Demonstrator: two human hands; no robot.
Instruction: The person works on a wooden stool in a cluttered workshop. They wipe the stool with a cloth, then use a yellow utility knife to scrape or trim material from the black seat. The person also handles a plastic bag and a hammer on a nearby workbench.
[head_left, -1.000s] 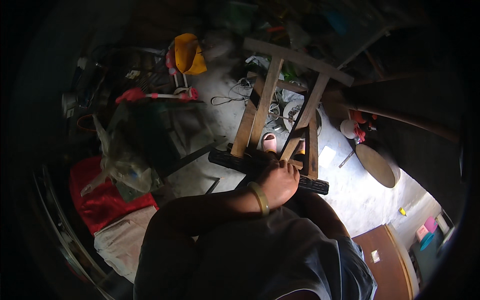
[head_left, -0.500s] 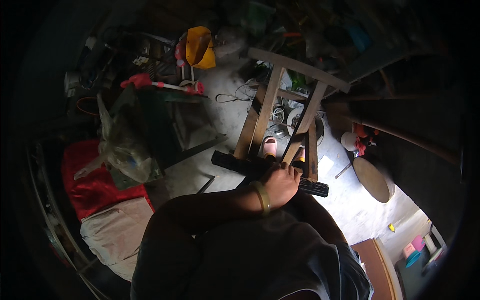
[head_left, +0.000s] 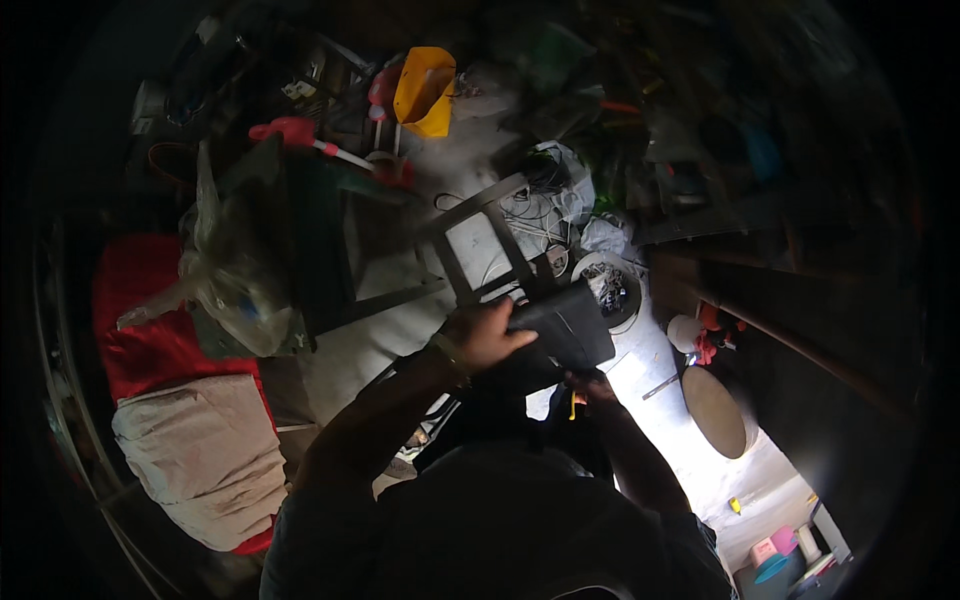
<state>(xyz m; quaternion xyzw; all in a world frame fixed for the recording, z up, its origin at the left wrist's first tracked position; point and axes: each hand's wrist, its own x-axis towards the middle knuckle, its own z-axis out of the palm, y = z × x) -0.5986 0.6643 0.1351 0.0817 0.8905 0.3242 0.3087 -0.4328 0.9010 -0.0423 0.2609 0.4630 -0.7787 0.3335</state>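
Observation:
A small wooden stool (head_left: pixel 567 328) is held in front of my body. Its dark flat seat is turned toward me, and its leg frame (head_left: pixel 458 262) points away to the upper left. My left hand (head_left: pixel 484 334) grips the seat's left side, thumb laid over the dark surface. At the lower right edge of the seat is my right hand (head_left: pixel 594 386), closed on it; shadow covers most of its fingers. A small yellow-orange thing (head_left: pixel 578 402) shows just below that hand, too dim to name.
A white bucket (head_left: pixel 632 306) and tangled cables (head_left: pixel 528 212) lie beyond the stool. To the left are a plastic bag (head_left: pixel 240 300), red cloth (head_left: pixel 140 340) and pale cloth (head_left: pixel 205 460). A yellow container (head_left: pixel 424 92) stands far off; a round board (head_left: pixel 714 412) leans at right.
The stool has turned and tipped, its legs swinging left and its dark seat coming into sight. My left hand has moved left along it, and my right hand has come into sight.

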